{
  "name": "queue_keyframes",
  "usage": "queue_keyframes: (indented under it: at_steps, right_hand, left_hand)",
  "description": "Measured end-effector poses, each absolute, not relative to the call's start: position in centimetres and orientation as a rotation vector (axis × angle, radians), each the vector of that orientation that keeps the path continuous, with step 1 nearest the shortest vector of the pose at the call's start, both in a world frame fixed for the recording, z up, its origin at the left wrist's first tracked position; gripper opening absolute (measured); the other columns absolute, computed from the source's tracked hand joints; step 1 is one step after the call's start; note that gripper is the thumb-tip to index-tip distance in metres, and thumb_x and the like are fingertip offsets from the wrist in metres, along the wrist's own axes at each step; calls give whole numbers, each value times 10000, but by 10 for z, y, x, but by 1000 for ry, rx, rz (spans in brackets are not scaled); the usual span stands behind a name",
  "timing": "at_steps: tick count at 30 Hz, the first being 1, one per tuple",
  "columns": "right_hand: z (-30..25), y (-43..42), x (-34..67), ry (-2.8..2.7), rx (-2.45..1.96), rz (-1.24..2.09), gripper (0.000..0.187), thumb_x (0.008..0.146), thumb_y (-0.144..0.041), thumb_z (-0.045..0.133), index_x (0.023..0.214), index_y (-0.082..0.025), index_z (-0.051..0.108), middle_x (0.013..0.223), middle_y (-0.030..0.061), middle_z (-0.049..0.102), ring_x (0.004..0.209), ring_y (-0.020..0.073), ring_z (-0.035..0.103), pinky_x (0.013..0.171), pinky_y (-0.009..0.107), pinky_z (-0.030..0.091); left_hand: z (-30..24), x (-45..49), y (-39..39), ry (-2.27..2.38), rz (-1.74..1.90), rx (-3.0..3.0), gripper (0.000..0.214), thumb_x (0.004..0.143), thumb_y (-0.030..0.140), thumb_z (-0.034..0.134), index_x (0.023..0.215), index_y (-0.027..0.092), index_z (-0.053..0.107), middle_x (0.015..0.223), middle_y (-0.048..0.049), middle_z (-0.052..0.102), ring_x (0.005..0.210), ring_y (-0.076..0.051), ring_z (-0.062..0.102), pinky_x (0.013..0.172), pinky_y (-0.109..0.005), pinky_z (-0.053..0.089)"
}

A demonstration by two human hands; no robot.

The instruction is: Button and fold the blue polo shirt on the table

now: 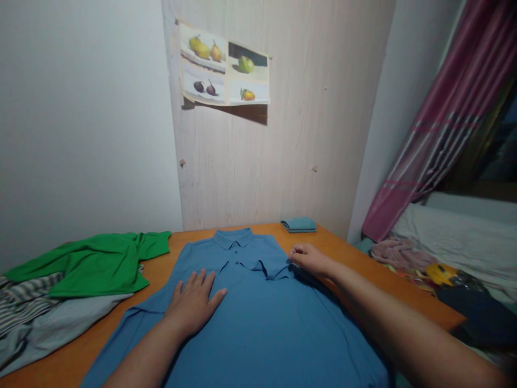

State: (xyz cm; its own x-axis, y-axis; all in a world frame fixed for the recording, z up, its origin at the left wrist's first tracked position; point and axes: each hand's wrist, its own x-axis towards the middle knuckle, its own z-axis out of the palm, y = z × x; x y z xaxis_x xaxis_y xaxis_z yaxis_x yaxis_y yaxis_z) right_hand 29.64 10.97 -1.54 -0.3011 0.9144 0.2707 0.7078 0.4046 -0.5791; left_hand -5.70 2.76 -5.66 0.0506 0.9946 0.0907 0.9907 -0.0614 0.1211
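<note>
A blue collared shirt lies spread front side up, its collar at the far end and its buttons showing below the collar. My left hand rests on the left part of the chest, palm down with fingers spread. At the shirt's right edge, near the shoulder, my right hand pinches the fabric and lifts it a little. Folds run across the chest from that pinch. The sleeve on the left stretches toward the near edge; the one on the right is partly hidden by my right forearm.
On the left of the wooden table lie a green T-shirt, striped cloth and a grey garment. A folded teal cloth sits at the back right. Beyond the right edge is a bed with clothes, beside a pink curtain.
</note>
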Motion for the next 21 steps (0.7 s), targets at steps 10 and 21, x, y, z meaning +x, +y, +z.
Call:
queue_keyframes:
  at_steps: [10,21]
  right_hand:
    - [-15,86,269,-2522,-1383,101,71,719,-240,665,782,-206,666,853,44,669,817,193,571,717,269,386]
    - [-13,109,279,-1724,-1302,762,118,742,-243,493,647,-193,541,687,5,555,678,147,506,619,238,395]
  left_hand:
    - [-50,-54,23,2129,217,2240,801,884,684,276,1509,190,362,1590,-124,275,1477,-344,197,1161,-580,165]
    - [-53,-55,25,2134,221,2251,808,884,696,264,1509,194,362,1589,-123,283,1477,-347,196,1160,-585,161]
